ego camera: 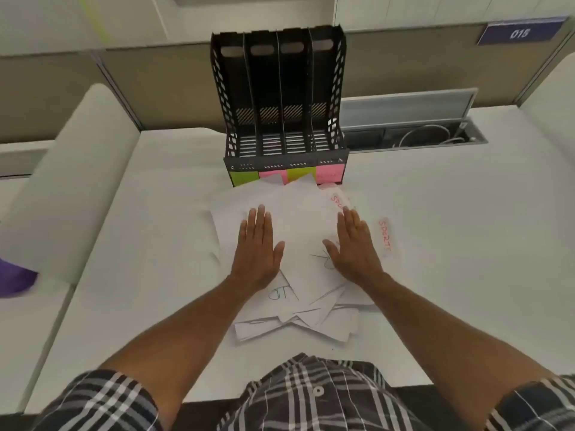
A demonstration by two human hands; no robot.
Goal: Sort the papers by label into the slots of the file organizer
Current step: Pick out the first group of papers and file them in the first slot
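Left hand: flat on the papers, here's the left hand, palm down at centre frame, fingers straight and together, thumb out to the side, holding nothing.
Right hand: same story, the right hand lies flat just right of centre, fingers straight and close, thumb stretched toward the left hand.
Papers: a loose, overlapping pile of papers sits mid-frame on the desk, pressed under both palms; corners fan out toward the lower centre.
Labels: red "SPORTS" reads on a sheet at the pile's right edge, another red word peeks near the right fingertips; green writing lower down is too partial to read.
Organizer: black organizer stands upright at upper centre, just behind the pile, four slots, no papers seen in them.
Tags: sticky notes run green, pink, green, pink along its front base; the pile's top edge overlaps them.
Desk: white desk fills the middle of the frame.
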